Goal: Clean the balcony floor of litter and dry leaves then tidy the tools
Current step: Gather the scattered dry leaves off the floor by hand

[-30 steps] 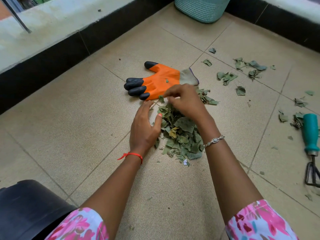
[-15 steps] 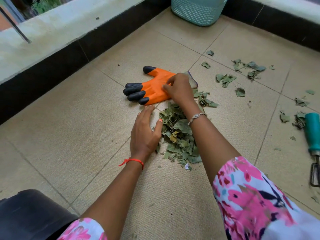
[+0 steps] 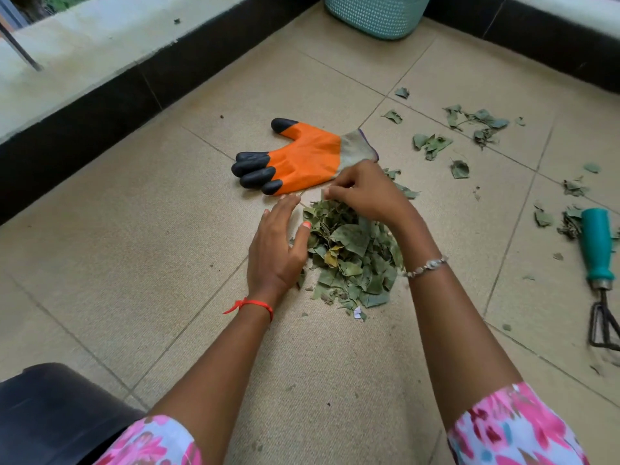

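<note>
Pulled back off one glove (image 3: 302,159), my right hand (image 3: 365,193) pinches a leaf (image 3: 324,193), left hand (image 3: 276,250) flat at one pile (image 3: 352,260)'s 9 o'clock

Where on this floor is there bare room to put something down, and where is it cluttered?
Bare tile lies left of the left hand, between the dark wall base and the black bin; between the forearms, this side of the leaf pile; and between the glove and the teal basket. Crowded: scattered leaves from pile to hand rake.

Heaped pile of dry green leaves (image 3: 352,260) mid-floor, orange glove (image 3: 302,159) flat just behind, teal-handled rake (image 3: 595,246) lying off right.
</note>
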A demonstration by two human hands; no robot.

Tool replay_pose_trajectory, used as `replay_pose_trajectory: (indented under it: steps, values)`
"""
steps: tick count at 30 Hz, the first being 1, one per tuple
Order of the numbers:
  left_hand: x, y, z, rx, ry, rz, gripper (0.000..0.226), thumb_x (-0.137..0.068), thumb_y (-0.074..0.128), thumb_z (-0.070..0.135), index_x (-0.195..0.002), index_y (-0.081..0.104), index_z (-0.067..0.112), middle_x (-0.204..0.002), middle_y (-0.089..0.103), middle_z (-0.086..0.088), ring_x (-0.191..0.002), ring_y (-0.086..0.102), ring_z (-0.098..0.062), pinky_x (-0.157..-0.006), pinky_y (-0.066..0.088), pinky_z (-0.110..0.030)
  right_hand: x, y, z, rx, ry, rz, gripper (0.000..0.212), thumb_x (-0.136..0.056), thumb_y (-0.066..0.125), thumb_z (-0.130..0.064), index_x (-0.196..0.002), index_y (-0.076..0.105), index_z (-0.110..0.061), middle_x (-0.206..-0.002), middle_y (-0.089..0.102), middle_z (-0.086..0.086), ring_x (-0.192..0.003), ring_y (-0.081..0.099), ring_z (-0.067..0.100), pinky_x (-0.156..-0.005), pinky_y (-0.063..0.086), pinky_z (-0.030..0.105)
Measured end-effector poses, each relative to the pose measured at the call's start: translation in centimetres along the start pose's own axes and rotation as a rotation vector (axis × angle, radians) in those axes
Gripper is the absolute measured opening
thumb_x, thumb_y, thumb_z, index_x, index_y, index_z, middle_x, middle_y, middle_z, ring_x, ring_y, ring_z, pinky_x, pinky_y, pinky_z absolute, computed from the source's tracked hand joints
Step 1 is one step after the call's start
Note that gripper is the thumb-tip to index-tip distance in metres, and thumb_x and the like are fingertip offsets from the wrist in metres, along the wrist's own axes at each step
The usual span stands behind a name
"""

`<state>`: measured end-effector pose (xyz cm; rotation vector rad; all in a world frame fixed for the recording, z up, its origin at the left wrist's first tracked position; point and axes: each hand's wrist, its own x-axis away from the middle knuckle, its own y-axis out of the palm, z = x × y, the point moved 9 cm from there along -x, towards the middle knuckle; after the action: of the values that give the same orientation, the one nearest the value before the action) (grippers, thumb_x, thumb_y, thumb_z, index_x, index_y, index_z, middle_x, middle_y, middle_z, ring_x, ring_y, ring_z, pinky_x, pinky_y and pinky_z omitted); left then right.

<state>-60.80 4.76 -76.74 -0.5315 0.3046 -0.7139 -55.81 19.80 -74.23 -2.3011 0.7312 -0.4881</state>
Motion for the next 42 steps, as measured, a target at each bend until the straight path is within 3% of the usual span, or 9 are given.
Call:
replay_pose_trajectory:
  steps: [5, 11, 17, 20, 23, 29, 34, 39, 42]
  values:
    - [0.0, 0.9, 0.2, -0.106, 0.055, -0.084, 0.058, -0.086, 0.033, 0.038, -0.141, 0.039, 0.022, -0.149, 0.037, 0.004, -0.139, 0.026, -0.006, -0.115, 0.007, -0.024, 1.5, -6.2, 4.8, -0.165, 0.063, 0.445, 0.018, -0.088, 0.060, -0.022, -0.100, 0.069, -0.011, -0.103, 0.063, 0.001, -0.093, 0.056, 0.008, -0.077, 0.046, 0.012]
    - [0.0, 1.3, 0.3, -0.139, 0.071, -0.122, 0.058, -0.086, 0.033, 0.039, -0.142, 0.038, 0.025, -0.150, 0.034, 0.008, -0.140, 0.024, -0.004, -0.117, 0.003, -0.027, 1.8, -3.1, 6.7, -0.103, 0.033, 0.238, 0.032, -0.094, 0.053, -0.026, -0.120, 0.062, -0.010, -0.122, 0.061, 0.003, -0.104, 0.050, 0.004, -0.092, 0.037, 0.017]
    - [0.1, 1.4, 0.5, -0.146, 0.071, -0.135, 0.059, -0.085, 0.032, 0.040, -0.143, 0.036, 0.027, -0.150, 0.033, 0.010, -0.139, 0.024, -0.001, -0.117, 0.001, -0.026, 2.3, -2.7, 6.1, -0.213, -0.046, 0.286, 0.033, -0.086, 0.056, -0.029, -0.112, 0.068, -0.011, -0.120, 0.064, 0.003, -0.109, 0.056, 0.007, -0.093, 0.042, 0.017]
    - [0.1, 1.3, 0.5, -0.148, 0.069, -0.131, 0.059, -0.085, 0.032, 0.040, -0.143, 0.036, 0.027, -0.150, 0.033, 0.010, -0.138, 0.024, 0.000, -0.115, 0.000, -0.024, 2.4, -1.1, 5.7, -0.213, -0.047, 0.165, 0.038, -0.085, 0.054, -0.034, -0.110, 0.070, -0.010, -0.121, 0.064, 0.006, -0.118, 0.055, 0.012, -0.106, 0.040, 0.033]
    - [0.1, 1.3, 0.6, -0.151, 0.085, -0.137, 0.060, -0.085, 0.033, 0.041, -0.143, 0.036, 0.028, -0.150, 0.033, 0.011, -0.138, 0.024, -0.001, -0.115, -0.001, -0.024, 3.0, -1.5, 5.1, -0.421, -0.069, 0.218, 0.036, -0.085, 0.053, -0.030, -0.087, 0.074, -0.001, -0.100, 0.072, 0.009, -0.102, 0.066, 0.015, -0.093, 0.050, 0.042]
    - [0.0, 1.5, 0.4, -0.162, 0.085, -0.161, 0.063, -0.084, 0.032, 0.045, -0.144, 0.034, 0.026, -0.151, 0.033, 0.009, -0.140, 0.024, -0.004, -0.115, -0.002, -0.025, 3.8, 1.0, 3.5, -0.265, -0.037, -0.040, 0.037, -0.091, 0.047, -0.042, -0.109, 0.070, -0.020, -0.123, 0.063, 0.004, -0.119, 0.053, 0.005, -0.105, 0.038, 0.028]
    - [0.0, 1.6, 0.4, -0.124, 0.068, -0.186, 0.079, -0.075, 0.026, 0.065, -0.144, 0.032, 0.028, -0.151, 0.032, 0.009, -0.138, 0.023, -0.002, -0.114, -0.001, -0.025, 8.5, -4.0, 3.9, -0.496, -0.050, 0.363, 0.040, -0.091, 0.039, -0.039, -0.104, 0.070, -0.017, -0.116, 0.066, -0.001, -0.113, 0.057, 0.004, -0.090, 0.039, 0.007]
    - [-0.6, 1.9, 0.2, -0.013, -0.021, -0.226, 0.085, -0.070, 0.022, 0.073, -0.145, 0.028, 0.034, -0.151, 0.033, 0.008, -0.138, 0.026, -0.005, -0.115, 0.004, -0.031, 11.1, -0.3, 6.7, -0.199, 0.171, 0.361, 0.068, -0.083, 0.027, -0.067, -0.138, 0.041, -0.030, -0.151, 0.031, -0.002, -0.138, 0.028, 0.013, -0.115, 0.020, 0.040]
    - [-0.8, 3.3, 1.7, -0.023, 0.027, -0.259, 0.070, -0.079, 0.024, 0.064, -0.141, 0.035, 0.035, -0.147, 0.039, 0.007, -0.135, 0.032, -0.009, -0.112, 0.016, -0.033, 10.1, 1.6, 5.0, -0.015, 0.130, 0.395, 0.077, -0.079, 0.017, -0.072, -0.140, 0.037, -0.030, -0.153, 0.028, -0.003, -0.141, 0.022, 0.011, -0.118, 0.006, 0.035]
